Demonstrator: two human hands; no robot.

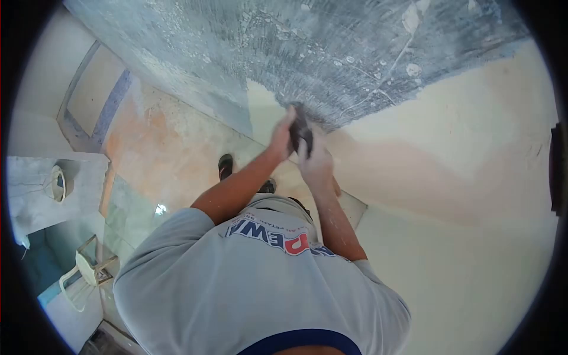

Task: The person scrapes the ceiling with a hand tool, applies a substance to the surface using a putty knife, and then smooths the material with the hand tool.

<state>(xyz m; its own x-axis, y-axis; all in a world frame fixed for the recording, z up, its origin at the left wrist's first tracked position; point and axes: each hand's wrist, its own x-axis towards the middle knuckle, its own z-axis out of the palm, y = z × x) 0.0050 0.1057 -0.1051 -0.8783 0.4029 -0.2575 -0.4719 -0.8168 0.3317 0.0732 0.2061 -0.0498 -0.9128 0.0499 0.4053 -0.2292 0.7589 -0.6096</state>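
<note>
Both of my hands grip a dark oblong block (302, 131), somewhat blurred, in front of the wall. The left hand (281, 139) wraps its left side with the thumb pointing up along it. On the lower right side, my right hand (317, 162) is closed round it, with pale dust on its skin. The block's upper end is at the patchy grey-blue wall surface (307, 53), near the lower tip of the grey area; whether it touches cannot be made out. White spots and thin pale lines mark that surface.
Smooth cream wall (449, 160) extends to the right. Below are the dusty floor (171, 142) and my dark shoes (225, 166). At the left stand a pale chair (86, 269) and a whitish ledge (35, 189) with a round container (57, 184). A dark object (557, 168) edges the far right.
</note>
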